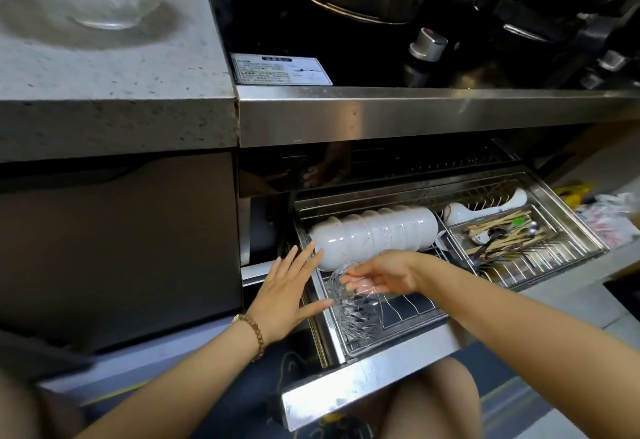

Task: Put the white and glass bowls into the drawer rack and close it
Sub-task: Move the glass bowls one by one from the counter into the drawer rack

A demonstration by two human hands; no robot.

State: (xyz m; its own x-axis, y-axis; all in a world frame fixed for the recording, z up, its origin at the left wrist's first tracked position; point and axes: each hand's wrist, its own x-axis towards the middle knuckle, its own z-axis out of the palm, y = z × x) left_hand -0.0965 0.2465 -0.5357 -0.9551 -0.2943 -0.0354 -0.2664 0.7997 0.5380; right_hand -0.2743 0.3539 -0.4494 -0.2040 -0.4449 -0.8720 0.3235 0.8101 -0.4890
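Bare forearms, with a brown bead bracelet (258, 336) behind the left hand (284, 296).

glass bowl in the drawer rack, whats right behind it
A row of white bowls stacked on their sides. The right hand holding the glass bowl hides whether they touch.

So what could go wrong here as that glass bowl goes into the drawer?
The glass bowl is tilted on its side over the wire rack, held by the right hand; released badly, it might roll or knock the white bowls. The left hand lies across the drawer edge, so closing could pinch it.
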